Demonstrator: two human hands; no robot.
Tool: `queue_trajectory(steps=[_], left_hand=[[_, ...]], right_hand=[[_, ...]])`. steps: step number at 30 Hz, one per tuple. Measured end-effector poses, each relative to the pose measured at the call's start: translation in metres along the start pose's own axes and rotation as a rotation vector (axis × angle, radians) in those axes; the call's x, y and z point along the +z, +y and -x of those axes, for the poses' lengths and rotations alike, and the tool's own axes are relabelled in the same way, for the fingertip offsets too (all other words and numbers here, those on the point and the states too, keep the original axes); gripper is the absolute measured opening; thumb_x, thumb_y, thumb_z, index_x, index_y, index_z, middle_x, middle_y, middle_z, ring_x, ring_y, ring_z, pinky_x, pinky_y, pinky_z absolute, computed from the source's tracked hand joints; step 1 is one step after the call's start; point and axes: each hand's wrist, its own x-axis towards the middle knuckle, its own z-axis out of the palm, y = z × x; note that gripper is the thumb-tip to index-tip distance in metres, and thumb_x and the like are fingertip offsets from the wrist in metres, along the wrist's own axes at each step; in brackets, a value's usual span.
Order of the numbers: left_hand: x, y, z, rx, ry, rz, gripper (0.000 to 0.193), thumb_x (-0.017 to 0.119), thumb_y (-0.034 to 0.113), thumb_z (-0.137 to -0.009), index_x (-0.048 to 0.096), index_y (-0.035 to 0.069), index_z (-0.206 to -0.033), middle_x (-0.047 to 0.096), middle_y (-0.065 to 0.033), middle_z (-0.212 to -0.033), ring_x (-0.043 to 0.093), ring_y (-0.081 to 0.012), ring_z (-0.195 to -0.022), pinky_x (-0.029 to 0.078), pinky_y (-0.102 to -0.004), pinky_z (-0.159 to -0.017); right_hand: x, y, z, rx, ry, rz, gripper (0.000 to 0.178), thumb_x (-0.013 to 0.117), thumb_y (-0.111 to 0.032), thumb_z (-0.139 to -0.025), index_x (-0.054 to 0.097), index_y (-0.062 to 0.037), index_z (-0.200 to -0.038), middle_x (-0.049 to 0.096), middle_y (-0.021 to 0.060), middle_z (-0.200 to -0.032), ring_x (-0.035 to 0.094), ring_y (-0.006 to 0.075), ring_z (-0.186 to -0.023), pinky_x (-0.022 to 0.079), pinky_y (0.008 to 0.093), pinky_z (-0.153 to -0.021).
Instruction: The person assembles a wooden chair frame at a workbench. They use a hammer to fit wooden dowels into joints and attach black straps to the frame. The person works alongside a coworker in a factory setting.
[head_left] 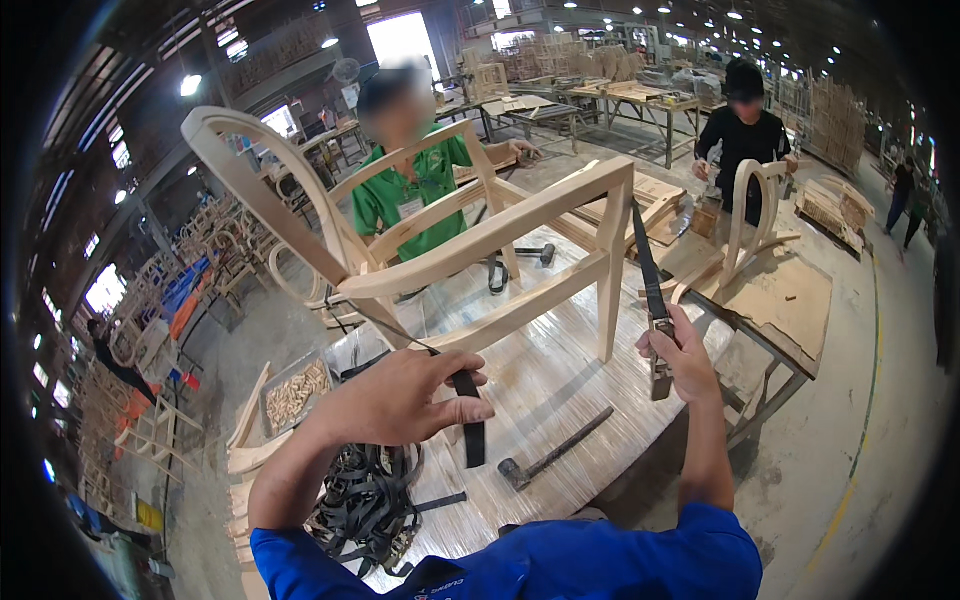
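A pale wooden chair frame (490,232) stands in front of me on a table (420,310) covered in shiny clear film. My left hand (410,395) is closed on a black strap (475,443), its loose end hanging below the fingers. The strap runs up from this hand toward the frame's left corner. At the frame's right, my right hand (688,352) grips a metal ratchet buckle (661,372). Another strap length (647,262) leads from the buckle up to the frame's upper right corner. A hammer (540,458) lies between my hands, apart from both.
A tangle of black straps (368,500) lies at the near left, below a tray of wooden dowels (297,392). A second hammer (538,255) rests beyond the frame. Across the table stands a person in green (440,195); another in black (740,140) stands by the right-hand bench (775,300).
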Motion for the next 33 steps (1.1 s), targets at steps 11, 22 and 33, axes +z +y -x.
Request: queue_trajectory(steps=[11,22,33], left_hand=[[-0.006,0.010,-0.036,-0.043,0.170,-0.582,0.029,0.069,0.016,-0.096,0.062,0.008,-0.123,0.068,-0.0158,-0.081,0.071,-0.0367,-0.085,0.053,-0.0497,-0.072],[-0.001,0.044,-0.059,0.144,0.464,-1.000,0.015,0.074,0.024,-0.089,0.067,0.011,-0.086,0.061,-0.0048,-0.072,0.065,-0.0244,-0.069,0.047,-0.0408,-0.063],[0.025,0.009,-0.072,0.006,0.321,-0.253,0.013,0.074,0.009,-0.093,0.075,0.007,-0.106,0.070,-0.0168,-0.076,0.069,-0.0368,-0.069,0.053,-0.0447,-0.062]], right_hand=[[-0.105,-0.081,0.001,0.102,-0.006,0.617,0.028,0.075,-0.004,-0.089,0.062,-0.0020,-0.113,0.063,-0.0018,-0.093,0.059,0.0060,-0.080,0.050,0.0252,-0.073],[-0.175,-0.143,-0.034,-0.269,0.205,0.918,0.035,0.070,0.008,-0.090,0.068,-0.0033,-0.123,0.069,0.0041,-0.109,0.066,0.0106,-0.092,0.054,0.0278,-0.071],[-0.147,-0.132,0.001,-0.232,0.165,0.236,0.043,0.080,-0.012,-0.088,0.067,-0.0044,-0.128,0.072,0.0084,-0.098,0.070,0.0146,-0.075,0.056,0.0235,-0.057]])
